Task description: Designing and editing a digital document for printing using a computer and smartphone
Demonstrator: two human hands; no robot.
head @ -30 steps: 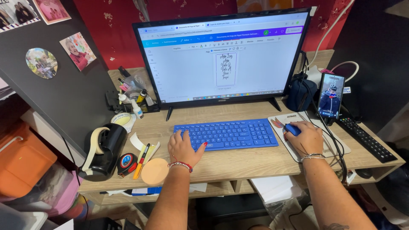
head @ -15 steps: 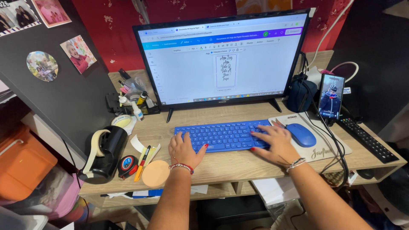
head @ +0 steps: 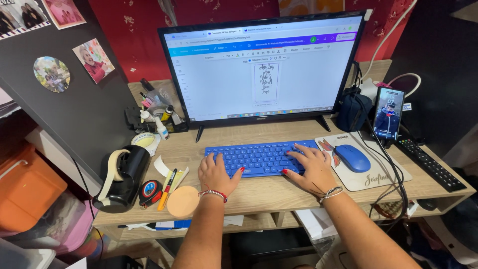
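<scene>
While both hands (head: 217, 174) (head: 309, 167) cover keyboard (head: 259, 157), keys unreadable

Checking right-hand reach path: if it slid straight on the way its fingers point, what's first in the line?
The right hand lies on the blue keyboard, fingers aimed up and left across the keys. Beyond the keyboard's far edge, the first thing is probably the monitor's base, though depth is unclear. The mouse sits off to the right, outside that line.
</scene>
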